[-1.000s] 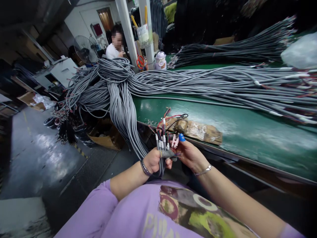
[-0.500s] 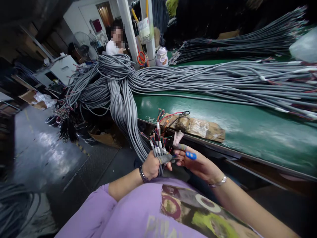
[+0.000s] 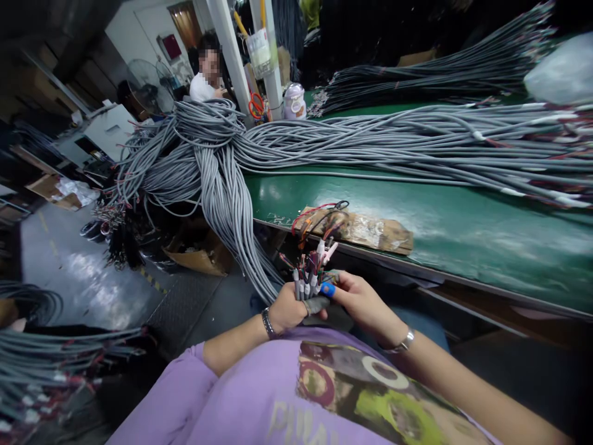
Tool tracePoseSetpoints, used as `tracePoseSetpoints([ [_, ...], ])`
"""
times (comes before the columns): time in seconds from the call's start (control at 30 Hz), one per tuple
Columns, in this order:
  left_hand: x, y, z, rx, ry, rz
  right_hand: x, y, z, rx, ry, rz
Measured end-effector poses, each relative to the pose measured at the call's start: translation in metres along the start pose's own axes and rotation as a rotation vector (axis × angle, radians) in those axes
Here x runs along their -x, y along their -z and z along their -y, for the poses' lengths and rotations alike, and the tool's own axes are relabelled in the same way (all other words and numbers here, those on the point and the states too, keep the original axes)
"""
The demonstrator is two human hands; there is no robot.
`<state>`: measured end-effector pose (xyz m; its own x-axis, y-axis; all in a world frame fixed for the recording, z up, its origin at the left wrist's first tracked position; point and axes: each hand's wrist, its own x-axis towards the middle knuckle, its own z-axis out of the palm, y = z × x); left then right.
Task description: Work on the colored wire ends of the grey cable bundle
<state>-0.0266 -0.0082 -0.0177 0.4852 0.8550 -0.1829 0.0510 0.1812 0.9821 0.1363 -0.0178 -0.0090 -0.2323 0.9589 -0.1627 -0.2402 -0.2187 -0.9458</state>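
My left hand (image 3: 291, 307), a grey wrap on its thumb, is closed around a bunch of grey cables (image 3: 302, 290) at their ends. Thin coloured wires (image 3: 306, 264) fan out above white-wrapped tips. My right hand (image 3: 354, 296), with a blue cover on the thumb, is pinched at the right side of the bunch, against the wires of a grey cable; its fingertips are partly hidden. A pale pink, clip-like piece (image 3: 330, 252) sticks up just above these fingers. Whether the fingers hold it I cannot tell.
A long pile of grey cables (image 3: 370, 145) lies across the green table (image 3: 445, 216) and hangs over its left edge. A taped board (image 3: 370, 232) with wires is at the near edge. Scissors (image 3: 256, 106) and a person (image 3: 204, 77) are farther back.
My right hand has moved left, its blue-covered thumb now against the bunch. The pale pink piece has tilted beside the wire ends. The view has shifted, showing more cables at lower left.
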Motion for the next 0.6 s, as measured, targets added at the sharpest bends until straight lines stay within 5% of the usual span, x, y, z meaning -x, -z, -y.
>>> tracePoseSetpoints([
  [0.6,-0.006,-0.009,-0.003,0.257,0.033,-0.305,0.000,0.009,-0.004,-0.002,0.016,-0.080],
])
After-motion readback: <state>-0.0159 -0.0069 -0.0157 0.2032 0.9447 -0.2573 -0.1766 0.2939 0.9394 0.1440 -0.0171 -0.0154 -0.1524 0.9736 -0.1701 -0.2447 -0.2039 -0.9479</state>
